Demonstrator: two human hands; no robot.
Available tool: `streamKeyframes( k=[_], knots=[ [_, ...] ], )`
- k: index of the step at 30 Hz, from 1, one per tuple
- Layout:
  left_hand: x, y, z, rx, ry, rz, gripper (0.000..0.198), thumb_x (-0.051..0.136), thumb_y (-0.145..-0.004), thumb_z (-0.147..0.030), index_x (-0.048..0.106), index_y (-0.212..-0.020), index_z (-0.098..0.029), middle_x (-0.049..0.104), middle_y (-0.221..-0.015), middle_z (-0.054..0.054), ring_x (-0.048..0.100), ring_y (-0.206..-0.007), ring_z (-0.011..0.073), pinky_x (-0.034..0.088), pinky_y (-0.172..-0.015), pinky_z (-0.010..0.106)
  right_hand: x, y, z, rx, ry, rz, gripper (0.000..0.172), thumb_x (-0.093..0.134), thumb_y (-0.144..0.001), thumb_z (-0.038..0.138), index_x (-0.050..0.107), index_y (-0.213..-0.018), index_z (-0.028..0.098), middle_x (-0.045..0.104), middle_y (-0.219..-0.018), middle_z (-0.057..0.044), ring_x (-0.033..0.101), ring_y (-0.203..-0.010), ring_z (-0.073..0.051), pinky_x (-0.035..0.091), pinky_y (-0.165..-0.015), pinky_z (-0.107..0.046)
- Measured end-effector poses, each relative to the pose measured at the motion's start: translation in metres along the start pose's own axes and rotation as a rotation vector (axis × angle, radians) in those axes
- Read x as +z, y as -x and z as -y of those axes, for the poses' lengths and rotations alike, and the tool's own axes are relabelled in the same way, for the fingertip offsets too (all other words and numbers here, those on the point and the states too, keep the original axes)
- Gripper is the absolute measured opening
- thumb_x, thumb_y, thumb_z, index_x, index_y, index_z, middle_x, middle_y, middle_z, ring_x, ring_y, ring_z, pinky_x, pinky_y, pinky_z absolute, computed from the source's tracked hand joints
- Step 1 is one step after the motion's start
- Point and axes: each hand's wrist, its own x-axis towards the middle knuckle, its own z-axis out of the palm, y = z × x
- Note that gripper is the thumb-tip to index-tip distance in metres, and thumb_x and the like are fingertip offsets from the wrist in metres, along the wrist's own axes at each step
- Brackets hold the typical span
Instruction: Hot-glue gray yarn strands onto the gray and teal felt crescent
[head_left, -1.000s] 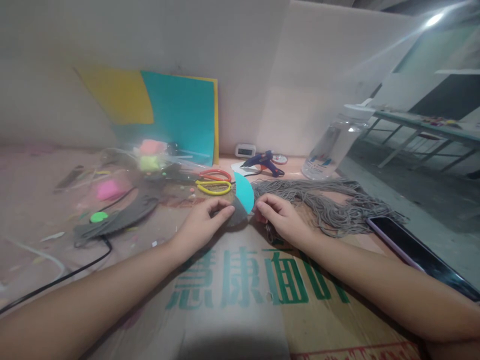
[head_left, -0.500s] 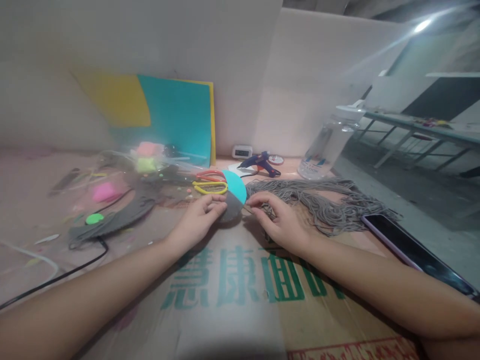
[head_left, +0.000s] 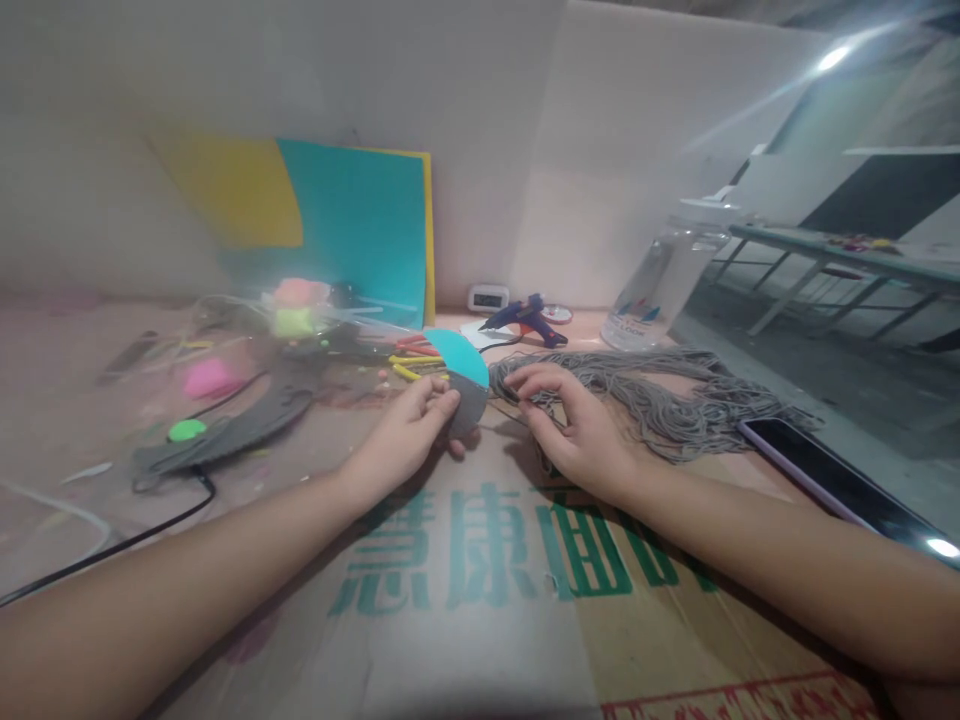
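My left hand (head_left: 429,412) is closed on the edge of a round disc (head_left: 461,362), thumb in front and fingertips showing beneath. The disc's upper part is bare turquoise; its lower part is covered in grey cord. To the right, my right hand (head_left: 566,415) has its thumb and fingers drawn together on a thin grey cord (head_left: 511,414) that runs toward the disc. A pile of loose grey cords (head_left: 675,405) lies behind and right of this hand. Scissors (head_left: 409,368) with red and yellow handles lie behind the disc, partly hidden by it.
A blue glue gun (head_left: 529,322), a small white clock (head_left: 487,298) and a clear bottle (head_left: 660,285) stand at the back. A phone (head_left: 832,475) lies right. Turquoise card (head_left: 360,235) leans on the wall. At left are a grey fringed piece (head_left: 232,430) and a black cable (head_left: 127,545).
My left hand has lifted and tilted the disc, so it covers more of the scissors. My right hand has moved slightly right, away from the disc.
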Motion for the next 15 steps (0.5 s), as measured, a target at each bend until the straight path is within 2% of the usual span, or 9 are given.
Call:
streamKeyframes(
  k=[3,8,15],
  knots=[
    [-0.003,-0.001,0.005,0.028,-0.066,0.008,0.023,0.054,-0.090,-0.041,0.046,-0.093,-0.019,0.064,-0.074,-0.002,0.060,-0.050,0.0104,0.047,-0.052,0.023,-0.001,0.001,0.000,-0.010,0.012,0.010,0.020,0.050,-0.086,0.006,0.050,-0.097,0.023,0.062,-0.112,-0.010,0.058,-0.112,-0.022,0.045,-0.099,-0.044],
    [-0.007,-0.003,0.012,0.059,-0.076,0.013,0.025,0.058,-0.089,-0.040,0.048,-0.099,-0.020,0.064,-0.080,-0.001,0.063,-0.057,0.0111,0.049,-0.059,0.025,-0.002,0.001,0.002,-0.019,0.022,0.055,0.021,0.051,-0.085,0.007,0.050,-0.097,0.024,0.063,-0.114,-0.010,0.059,-0.112,-0.023,0.045,-0.098,-0.046],
    [-0.005,-0.001,0.007,0.040,-0.110,0.019,0.025,0.056,-0.089,-0.040,0.047,-0.098,-0.019,0.063,-0.083,-0.001,0.063,-0.056,0.0106,0.048,-0.056,0.024,-0.002,-0.003,0.006,-0.052,0.022,0.076,0.020,0.050,-0.085,0.007,0.050,-0.096,0.023,0.065,-0.113,-0.011,0.059,-0.112,-0.024,0.043,-0.101,-0.050]
  ],
)
